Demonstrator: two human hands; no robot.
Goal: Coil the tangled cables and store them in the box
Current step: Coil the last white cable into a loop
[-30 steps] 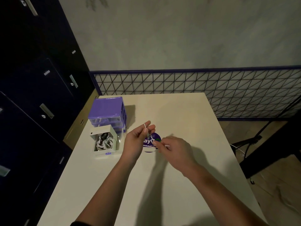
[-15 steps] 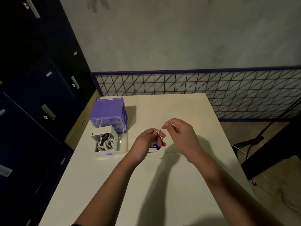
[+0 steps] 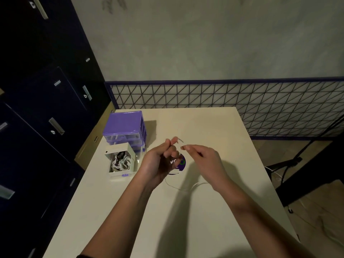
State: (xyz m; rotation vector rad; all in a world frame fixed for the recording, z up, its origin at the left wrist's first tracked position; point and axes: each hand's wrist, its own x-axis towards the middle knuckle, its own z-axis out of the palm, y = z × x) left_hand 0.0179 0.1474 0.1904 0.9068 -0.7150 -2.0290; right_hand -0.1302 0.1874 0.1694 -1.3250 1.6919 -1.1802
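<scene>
to the left of your fingers the open box (image 3: 121,161) sits on the table (image 3: 214,127), in front of the purple drawer unit (image 3: 125,125), with coiled white cables (image 3: 122,162) already inside. your left hand (image 3: 158,164) has its fingers curled, pinching a thin white cable (image 3: 179,146) between thumb and fingertips, palm turned toward you. the cable arcs across the short gap to your right hand (image 3: 203,158), whose fingertips pinch it too. below both hands the loose part of it trails down onto the table and lies in a slack curve between your wrists. under your fingers lies a round purple sticker (image 3: 179,164).

you appear to be in the coiling step, with this cable only partly wound. next, it seems you need to feed slack with your right fingers around your left fingers, keeping the loops even, then carry the coil left to the box.
</scene>
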